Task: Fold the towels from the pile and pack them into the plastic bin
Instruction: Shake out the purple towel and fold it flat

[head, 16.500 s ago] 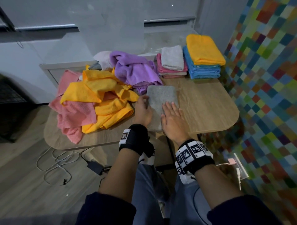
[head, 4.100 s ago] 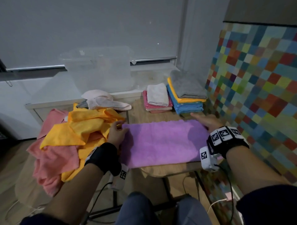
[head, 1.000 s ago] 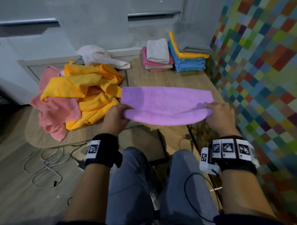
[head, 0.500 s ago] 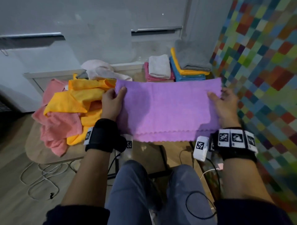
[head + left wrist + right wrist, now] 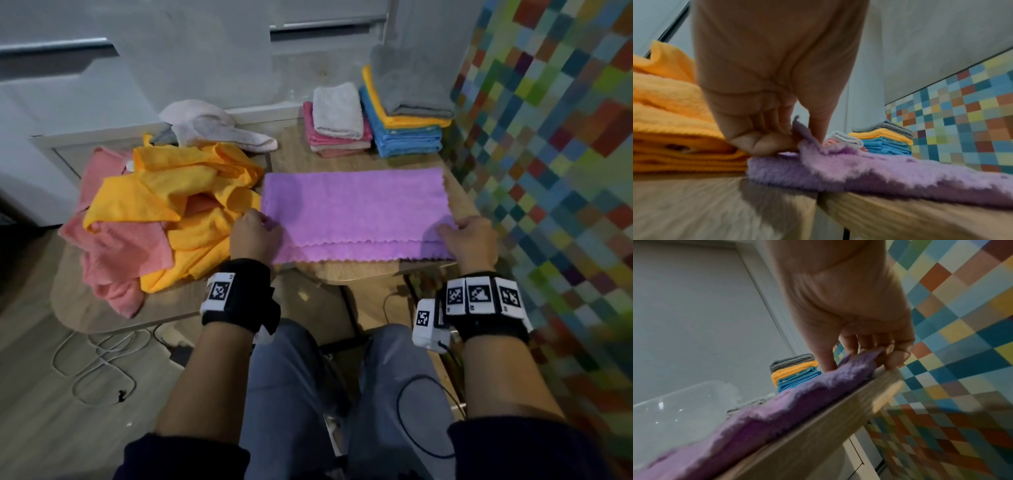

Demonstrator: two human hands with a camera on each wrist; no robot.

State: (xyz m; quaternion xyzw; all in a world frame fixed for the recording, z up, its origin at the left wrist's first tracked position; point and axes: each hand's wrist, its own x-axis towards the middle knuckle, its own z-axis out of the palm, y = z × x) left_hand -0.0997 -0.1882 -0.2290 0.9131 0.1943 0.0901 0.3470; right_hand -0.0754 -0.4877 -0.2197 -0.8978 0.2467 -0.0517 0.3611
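Purple fleecy towel (image 5: 354, 212), folded over on itself, lies flat across the near part of the light wooden table (image 5: 359, 274), its two scalloped edges running almost level along the side nearest the person. Left hand (image 5: 254, 236) pinches the towel's near left corner, and the left wrist view shows thumb and fingers (image 5: 818, 128) nipping a raised flap of cloth. Right hand (image 5: 471, 241) holds the near right corner at the table's edge, thumb on top and fingers (image 5: 896, 358) curled against the rim. Just beside the left hand sits the loose heap of orange and pink towels (image 5: 164, 212), touching the purple one. Behind it, two stacks of folded towels (image 5: 376, 116) stand near the wall. Clear plastic bin (image 5: 674, 415) shows only in the right wrist view, beyond the towel.
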